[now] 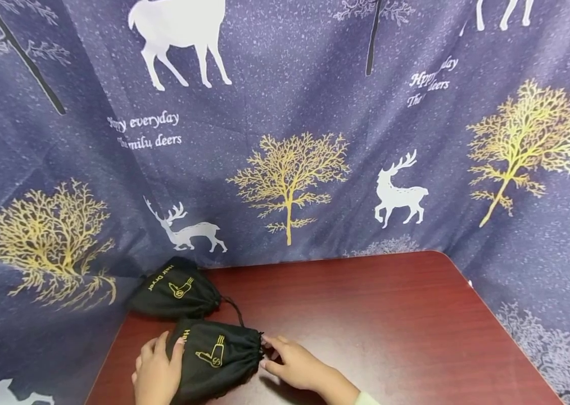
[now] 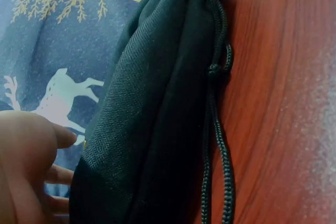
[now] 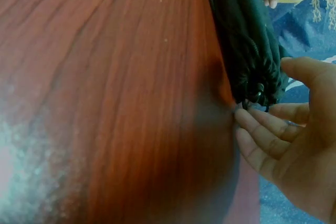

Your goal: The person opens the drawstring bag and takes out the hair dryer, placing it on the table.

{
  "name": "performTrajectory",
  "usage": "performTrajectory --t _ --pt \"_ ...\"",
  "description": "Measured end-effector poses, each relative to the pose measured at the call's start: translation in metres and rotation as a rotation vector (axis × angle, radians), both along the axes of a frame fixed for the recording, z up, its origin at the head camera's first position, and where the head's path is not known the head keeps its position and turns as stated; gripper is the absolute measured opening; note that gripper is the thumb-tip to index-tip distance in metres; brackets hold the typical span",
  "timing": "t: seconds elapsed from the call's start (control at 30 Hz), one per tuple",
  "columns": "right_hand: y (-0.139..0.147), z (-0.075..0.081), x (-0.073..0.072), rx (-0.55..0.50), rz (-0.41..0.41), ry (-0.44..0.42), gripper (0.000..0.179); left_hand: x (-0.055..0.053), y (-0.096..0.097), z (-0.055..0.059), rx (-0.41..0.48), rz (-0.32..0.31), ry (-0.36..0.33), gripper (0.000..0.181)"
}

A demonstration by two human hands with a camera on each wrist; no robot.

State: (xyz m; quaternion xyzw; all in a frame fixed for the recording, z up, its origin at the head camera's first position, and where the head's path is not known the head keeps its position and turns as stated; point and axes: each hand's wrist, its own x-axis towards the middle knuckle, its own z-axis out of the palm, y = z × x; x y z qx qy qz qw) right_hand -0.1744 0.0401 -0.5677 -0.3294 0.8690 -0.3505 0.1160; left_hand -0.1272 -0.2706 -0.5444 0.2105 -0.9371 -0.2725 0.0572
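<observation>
A black drawstring bag [image 1: 229, 368] with a yellow hair dryer print lies on the table, its gathered mouth facing right. At its left end is my left hand [image 1: 157, 368], the thumb against the bag and the other fingers loosely bent beside it. My right hand [image 1: 300, 364] is at the gathered mouth, with relaxed fingers and thumb around its edge. In the right wrist view the fingertips [image 3: 247, 119] lie just below the mouth. A knotted cord [image 2: 214, 72] hangs along the bag's side in the left wrist view. The bag's contents are hidden.
Behind the near bag, a second black bag [image 1: 163, 295] marked "Hair Dryer" lies at the table's back left corner, its cord trailing right. The reddish-brown table [image 1: 391, 315] extends rightward. A blue-purple cloth [image 1: 285, 107] with deer and trees hangs behind it.
</observation>
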Motion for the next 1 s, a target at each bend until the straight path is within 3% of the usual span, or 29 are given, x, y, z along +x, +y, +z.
performTrajectory --t 0.1,0.5,0.87,1.0 --pt "-0.002 0.001 0.0 -0.003 0.002 -0.02 0.06 0.0 -0.003 -0.001 0.01 -0.015 -0.042 0.072" --pt "-0.006 0.003 0.001 -0.017 0.0 -0.113 0.063 0.0 -0.007 -0.009 0.018 -0.065 -0.084 0.068" --pt "-0.012 -0.005 0.001 -0.199 -0.055 -0.279 0.065 0.001 -0.003 -0.009 0.022 -0.055 -0.088 0.069" --pt "-0.013 -0.009 0.001 -0.259 -0.097 -0.304 0.063 0.001 -0.002 -0.011 0.037 -0.043 -0.086 0.071"
